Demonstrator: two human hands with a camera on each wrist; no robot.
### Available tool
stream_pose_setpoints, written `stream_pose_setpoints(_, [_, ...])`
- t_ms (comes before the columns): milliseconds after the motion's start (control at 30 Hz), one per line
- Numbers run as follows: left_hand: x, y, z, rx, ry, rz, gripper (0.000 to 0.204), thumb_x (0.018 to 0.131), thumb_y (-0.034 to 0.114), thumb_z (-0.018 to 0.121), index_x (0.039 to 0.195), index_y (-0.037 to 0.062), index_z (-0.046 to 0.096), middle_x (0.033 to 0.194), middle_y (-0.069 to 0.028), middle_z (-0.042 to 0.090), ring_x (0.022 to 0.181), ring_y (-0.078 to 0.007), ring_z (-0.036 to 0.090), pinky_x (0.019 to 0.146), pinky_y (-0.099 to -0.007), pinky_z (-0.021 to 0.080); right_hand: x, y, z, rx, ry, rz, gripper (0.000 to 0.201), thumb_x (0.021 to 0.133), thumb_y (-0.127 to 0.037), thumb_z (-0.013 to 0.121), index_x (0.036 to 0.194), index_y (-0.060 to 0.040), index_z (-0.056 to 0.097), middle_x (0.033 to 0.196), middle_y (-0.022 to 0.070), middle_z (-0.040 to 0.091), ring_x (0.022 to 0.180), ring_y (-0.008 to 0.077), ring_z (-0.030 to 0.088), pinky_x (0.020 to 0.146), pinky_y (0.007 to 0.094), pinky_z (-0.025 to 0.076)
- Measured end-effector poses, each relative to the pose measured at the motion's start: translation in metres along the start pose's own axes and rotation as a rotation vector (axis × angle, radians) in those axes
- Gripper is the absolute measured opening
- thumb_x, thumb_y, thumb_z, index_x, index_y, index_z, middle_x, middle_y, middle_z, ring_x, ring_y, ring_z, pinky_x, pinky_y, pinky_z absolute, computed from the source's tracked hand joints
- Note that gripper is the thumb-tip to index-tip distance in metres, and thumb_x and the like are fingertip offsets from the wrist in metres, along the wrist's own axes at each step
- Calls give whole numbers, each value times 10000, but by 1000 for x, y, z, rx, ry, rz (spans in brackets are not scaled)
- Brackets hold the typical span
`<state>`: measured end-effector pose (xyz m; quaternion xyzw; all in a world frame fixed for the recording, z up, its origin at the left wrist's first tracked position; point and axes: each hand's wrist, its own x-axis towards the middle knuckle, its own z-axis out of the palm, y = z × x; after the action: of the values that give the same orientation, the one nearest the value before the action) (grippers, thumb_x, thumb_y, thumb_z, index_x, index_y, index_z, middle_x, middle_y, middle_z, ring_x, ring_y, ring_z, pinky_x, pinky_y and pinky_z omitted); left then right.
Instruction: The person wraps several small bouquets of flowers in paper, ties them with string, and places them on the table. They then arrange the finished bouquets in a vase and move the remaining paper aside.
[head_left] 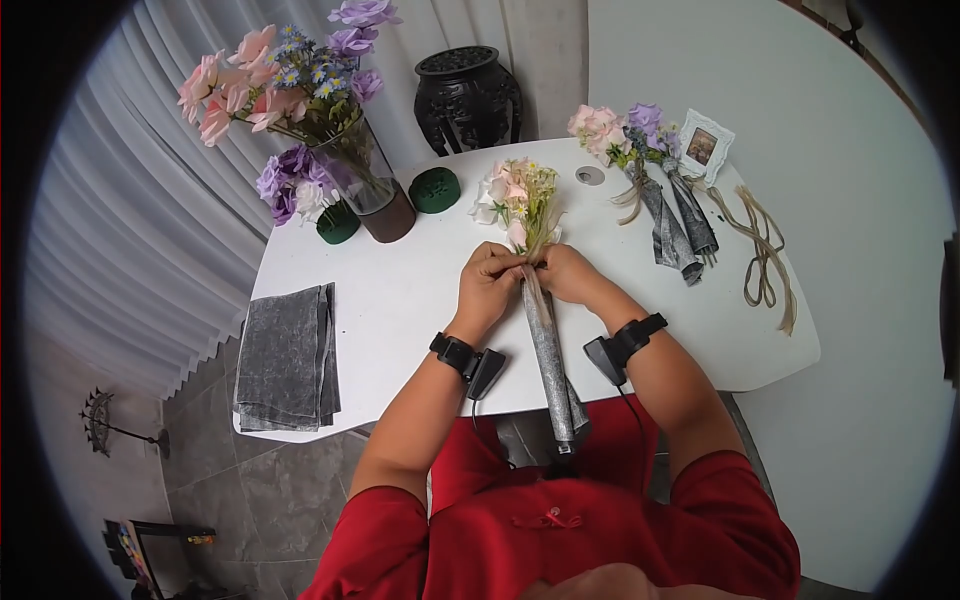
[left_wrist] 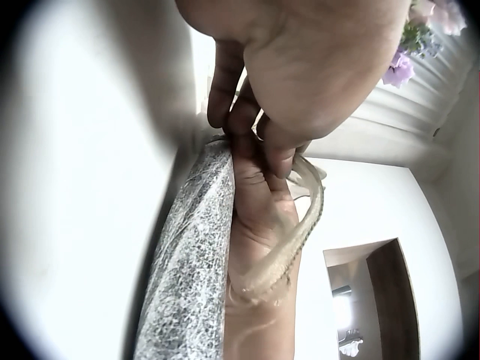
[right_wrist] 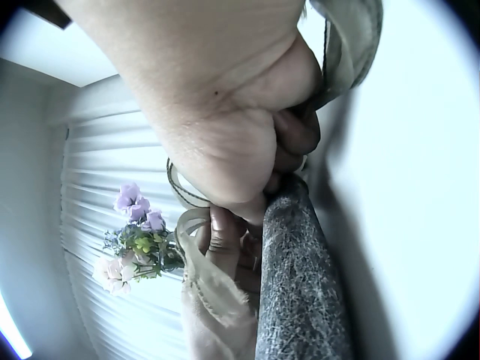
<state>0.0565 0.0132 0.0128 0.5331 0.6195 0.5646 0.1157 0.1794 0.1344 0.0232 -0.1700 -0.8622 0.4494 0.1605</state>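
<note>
Currently pinching the ribbon [right_wrist: 352,45] in the curled fingers of left hand [head_left: 490,283] and right hand [head_left: 573,276], at the neck of the bouquet [head_left: 517,190], over the worktop [head_left: 400,290] — possibly risking a slack binding by tugging unevenly, or a slewing bouquet by knocking the grey wrapper [head_left: 549,360] jutting past the near edge.

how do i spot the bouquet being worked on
On the white table, look between the left hand and right hand. The bouquet there has pink and white flowers above a grey wrap. Unlike two wrapped bunches farther right, it overhangs the near edge.
</note>
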Motion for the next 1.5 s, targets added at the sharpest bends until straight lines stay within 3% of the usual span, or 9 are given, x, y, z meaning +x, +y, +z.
stream_pose_setpoints(167, [3,0,6,-108,38,62,115,850,-8,597,963,-18,615,848,-42,580,769,-117,543,688,-241,460,1,4,-1,16,-51,33,226,843,-207,652,968,-18,659,799,120,670,764,200,648,690,312,489])
stream_pose_setpoints(233, [2,5,5,-385,-19,-259,63,909,27,550,967,1,554,855,-47,606,722,-100,549,667,-235,473,3,9,-2,113,-67,38,205,840,-178,654,948,-4,653,791,94,660,748,168,632,687,296,487])
stream_pose_setpoints(367, [4,-7,4,-508,-38,-214,91,947,75,517,999,4,540,897,-66,644,740,-95,590,671,-229,491,3,9,0,414,-111,51,248,811,-67,664,1030,24,591,819,31,612,740,89,559,690,252,474])
stream_pose_setpoints(500, [2,2,9,-560,-68,-274,54,943,52,511,961,4,525,897,-70,644,728,-101,587,654,-215,485,0,4,3,446,-86,4,460,774,-25,689,1180,20,477,854,28,584,757,94,527,716,247,469])
stream_pose_setpoints(567, [2,-3,11,-624,-88,-248,64,939,58,521,967,2,531,874,-65,648,756,-99,604,638,-203,484,-8,-16,-4,242,-117,68,643,754,-30,707,1294,-9,359,868,17,565,809,99,532,732,241,466])
stream_pose_setpoints(800, [8,-8,-2,-432,-163,-353,94,924,72,554,970,-9,543,812,-58,646,727,-97,608,652,-221,502,-10,-4,-1,358,-100,58,693,760,-23,690,1345,-34,320,865,37,574,813,107,555,727,237,463])
stream_pose_setpoints(1100, [9,-4,-1,-592,-90,-433,115,917,100,574,945,-10,559,793,-78,650,658,-98,599,596,-209,492,-10,-21,-11,351,-81,180,231,846,-18,617,964,-47,420,712,40,600,632,84,574,505,203,400])
stream_pose_setpoints(1267, [9,-13,1,-403,-92,-416,114,913,87,556,948,-17,586,794,-53,650,643,-82,585,576,-210,474,-15,-30,-20,360,-177,149,78,870,-26,598,934,-8,556,791,37,614,705,90,582,608,221,448])
stream_pose_setpoints(1500, [8,0,-5,-111,-253,-342,155,899,99,556,932,-30,635,784,-33,643,662,-106,583,625,-248,479,-13,-29,-7,403,-67,-7,182,898,-59,575,1065,6,608,928,47,635,864,102,579,788,238,473])
